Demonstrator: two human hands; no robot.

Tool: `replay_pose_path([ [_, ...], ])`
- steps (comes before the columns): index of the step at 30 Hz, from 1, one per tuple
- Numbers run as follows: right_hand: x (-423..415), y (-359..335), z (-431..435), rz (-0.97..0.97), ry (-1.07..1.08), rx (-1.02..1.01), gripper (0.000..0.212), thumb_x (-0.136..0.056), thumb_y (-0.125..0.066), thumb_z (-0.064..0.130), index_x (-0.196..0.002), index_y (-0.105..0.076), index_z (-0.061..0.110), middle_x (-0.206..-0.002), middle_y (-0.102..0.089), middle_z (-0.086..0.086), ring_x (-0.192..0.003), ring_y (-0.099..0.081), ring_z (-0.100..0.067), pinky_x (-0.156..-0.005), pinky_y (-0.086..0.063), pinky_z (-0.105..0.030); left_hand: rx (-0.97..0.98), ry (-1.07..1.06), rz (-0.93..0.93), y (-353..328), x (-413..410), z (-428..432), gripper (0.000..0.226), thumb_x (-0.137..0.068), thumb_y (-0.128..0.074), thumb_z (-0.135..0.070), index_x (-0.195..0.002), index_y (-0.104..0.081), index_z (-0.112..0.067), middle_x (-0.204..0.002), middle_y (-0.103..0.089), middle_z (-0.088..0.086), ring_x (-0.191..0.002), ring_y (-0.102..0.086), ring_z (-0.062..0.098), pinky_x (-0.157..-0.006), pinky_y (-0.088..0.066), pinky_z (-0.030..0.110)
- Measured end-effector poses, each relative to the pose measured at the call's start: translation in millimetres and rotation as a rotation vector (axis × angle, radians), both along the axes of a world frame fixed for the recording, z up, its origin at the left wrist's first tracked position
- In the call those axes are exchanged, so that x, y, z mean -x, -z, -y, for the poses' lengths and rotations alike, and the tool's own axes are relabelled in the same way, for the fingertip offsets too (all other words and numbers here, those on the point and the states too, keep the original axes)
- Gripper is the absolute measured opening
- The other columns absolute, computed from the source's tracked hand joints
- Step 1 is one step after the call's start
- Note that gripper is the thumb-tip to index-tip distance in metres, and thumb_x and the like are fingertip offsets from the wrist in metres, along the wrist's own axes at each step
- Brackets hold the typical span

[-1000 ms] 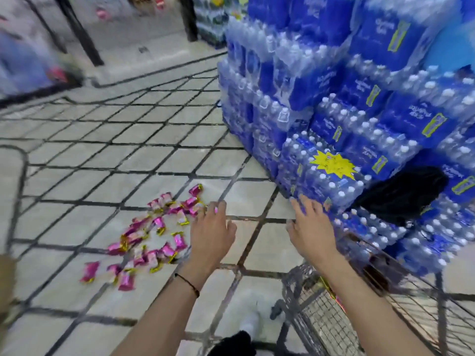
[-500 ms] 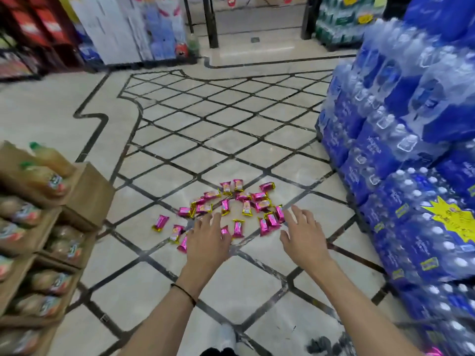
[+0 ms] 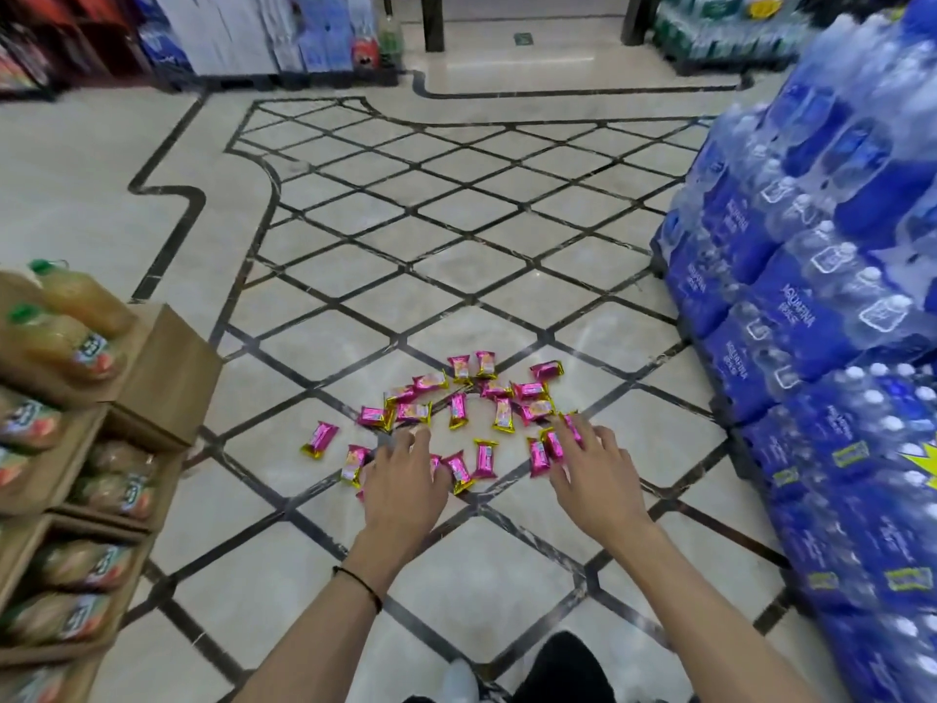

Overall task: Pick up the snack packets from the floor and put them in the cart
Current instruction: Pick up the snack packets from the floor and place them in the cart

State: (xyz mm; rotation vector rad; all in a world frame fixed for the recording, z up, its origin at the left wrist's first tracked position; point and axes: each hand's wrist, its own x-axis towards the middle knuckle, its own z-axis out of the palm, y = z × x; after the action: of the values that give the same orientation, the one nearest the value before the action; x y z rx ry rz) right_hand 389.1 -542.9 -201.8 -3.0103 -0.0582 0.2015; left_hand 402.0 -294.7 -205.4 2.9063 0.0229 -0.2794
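Observation:
Several pink snack packets with gold ends (image 3: 459, 411) lie scattered on the tiled floor in front of me. My left hand (image 3: 403, 482) hovers palm down over the near left side of the pile, fingers spread, covering a packet or two. Over the near right side is my right hand (image 3: 596, 474), also spread, its fingertips at the packets (image 3: 550, 446) there. Neither hand holds anything that I can see. The cart is out of view.
Stacked blue packs of water bottles (image 3: 811, 322) wall off the right side. Cardboard trays of juice bottles (image 3: 76, 398) stand at the left. More shelves and goods (image 3: 263, 38) line the back. Open tiled floor (image 3: 405, 220) stretches beyond the packets.
My view has swung left from the cart and the water stack to face the packets. Both hands have moved forward and now reach the near edge of the pile.

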Motion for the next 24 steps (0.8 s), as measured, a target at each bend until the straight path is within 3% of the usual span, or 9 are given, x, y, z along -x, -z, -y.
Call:
replay_pose_path([
  [3,-29,16,9,-0.06,-0.001,0.006,0.053,-0.094,-0.052,0.032,-0.144,-0.042,0.019,-0.148,-0.044,-0.007,-0.126,-0.045,-0.034,-0.086,-0.051,-0.047,0.009,-0.011,-0.039,16,-29,10,0.045,-0.097,-0.047,-0.036,-0.138,-0.046,-0.019,-0.137,-0.051,0.006,-0.115,-0.053,0.033,-0.085,-0.049,0.041],
  [7,-79,48,28,-0.145,-0.04,0.019,0.053,-0.093,-0.051,0.032,-0.144,-0.043,0.02,-0.15,-0.042,-0.006,-0.13,-0.043,-0.034,-0.091,-0.05,-0.046,-0.006,-0.037,-0.108,39,-75,33,0.045,-0.099,-0.046,-0.035,-0.141,-0.043,-0.019,-0.137,-0.049,0.005,-0.115,-0.054,0.03,-0.075,-0.042,0.039],
  [11,-140,73,47,-0.245,-0.084,-0.002,0.053,-0.09,-0.053,0.028,-0.141,-0.045,0.018,-0.144,-0.047,-0.009,-0.124,-0.046,-0.037,-0.083,-0.049,-0.046,0.048,-0.099,-0.175,65,-126,56,0.043,-0.093,-0.052,-0.033,-0.132,-0.048,-0.015,-0.122,-0.055,0.011,-0.107,-0.057,0.035,-0.073,-0.048,0.04],
  [13,-169,85,57,-0.28,-0.124,0.008,0.055,-0.093,-0.051,0.028,-0.145,-0.039,0.017,-0.147,-0.043,-0.009,-0.127,-0.041,-0.036,-0.088,-0.047,-0.045,0.056,-0.129,-0.208,77,-151,70,0.041,-0.092,-0.053,-0.034,-0.129,-0.049,-0.015,-0.12,-0.055,0.01,-0.109,-0.055,0.037,-0.077,-0.051,0.042],
  [16,-208,113,70,-0.321,-0.166,0.016,0.057,-0.095,-0.048,0.029,-0.149,-0.033,0.018,-0.151,-0.036,-0.008,-0.132,-0.036,-0.036,-0.092,-0.044,-0.044,0.078,-0.152,-0.267,102,-189,87,0.042,-0.092,-0.054,-0.034,-0.129,-0.046,-0.016,-0.124,-0.052,0.01,-0.113,-0.053,0.039,-0.078,-0.05,0.044],
  [20,-249,164,82,-0.354,-0.145,-0.04,0.057,-0.092,-0.052,0.026,-0.147,-0.039,0.015,-0.15,-0.042,-0.011,-0.132,-0.039,-0.038,-0.093,-0.05,-0.047,0.081,-0.169,-0.315,149,-229,94,0.05,-0.094,-0.054,-0.035,-0.14,-0.043,-0.015,-0.137,-0.045,0.01,-0.124,-0.047,0.037,-0.082,-0.052,0.046],
  [24,-279,228,90,-0.425,-0.083,-0.043,0.061,-0.092,-0.053,0.025,-0.15,-0.036,0.015,-0.15,-0.043,-0.012,-0.129,-0.042,-0.039,-0.092,-0.05,-0.048,0.065,-0.174,-0.375,210,-248,86,0.048,-0.093,-0.056,-0.034,-0.137,-0.043,-0.017,-0.138,-0.045,0.008,-0.117,-0.05,0.034,-0.075,-0.047,0.042],
])
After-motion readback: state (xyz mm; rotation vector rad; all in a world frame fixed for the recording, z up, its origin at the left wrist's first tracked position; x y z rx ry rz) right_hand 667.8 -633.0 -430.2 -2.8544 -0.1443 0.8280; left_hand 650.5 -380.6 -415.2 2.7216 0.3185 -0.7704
